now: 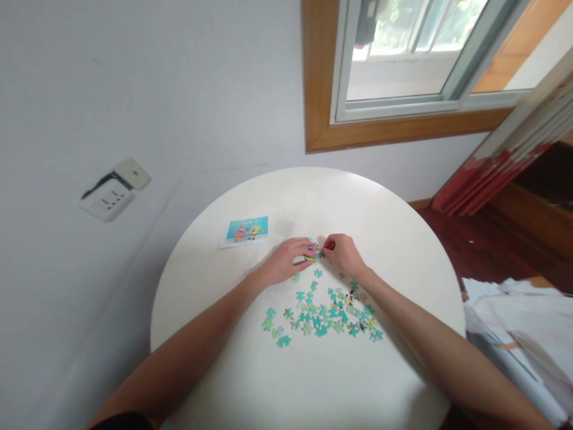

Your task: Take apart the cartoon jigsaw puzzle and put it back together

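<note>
Head view: I look down at a round white table [250, 382] by a wall.
My left hand [286, 260]: it lies flat on the table. Its fingertips press on a small bunch of joined puzzle pieces [312, 253]. It is not closed around them.
My right hand [342, 252]: its fingers are curled, and the tips pinch at the same small bunch from the other side. I cannot tell if it grips one piece or just pushes.
Joined puzzle pieces: they sit on the table between my two hands, touching both, near the middle of the table.
Loose pieces [320, 315]: a heap of mostly green-blue bits lies on the table, closer to me than my hands, between my two arms.
Picture card [244, 231]: it lies flat on the table, to the left of my left hand and apart from it.
Wall: a white socket [107, 202] is on it, left of the table.
Window [394, 65]: it has a wooden frame, up behind the table.
</note>
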Demonstrator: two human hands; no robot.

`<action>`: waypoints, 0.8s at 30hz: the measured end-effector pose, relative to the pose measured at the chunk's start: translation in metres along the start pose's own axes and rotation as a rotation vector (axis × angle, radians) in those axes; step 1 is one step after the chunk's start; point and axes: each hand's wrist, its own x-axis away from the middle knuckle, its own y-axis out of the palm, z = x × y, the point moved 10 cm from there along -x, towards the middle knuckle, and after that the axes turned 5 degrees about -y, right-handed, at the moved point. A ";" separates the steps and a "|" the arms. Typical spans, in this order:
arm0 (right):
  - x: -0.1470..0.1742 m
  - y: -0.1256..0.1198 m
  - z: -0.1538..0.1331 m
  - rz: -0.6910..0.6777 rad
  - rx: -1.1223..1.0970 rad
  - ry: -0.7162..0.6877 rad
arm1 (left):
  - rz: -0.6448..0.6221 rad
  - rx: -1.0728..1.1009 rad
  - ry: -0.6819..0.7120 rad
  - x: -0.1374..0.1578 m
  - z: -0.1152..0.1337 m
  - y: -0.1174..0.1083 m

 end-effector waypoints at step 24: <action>0.071 -0.056 -0.002 -0.208 0.209 -0.282 | -0.022 0.027 0.015 -0.001 0.001 0.000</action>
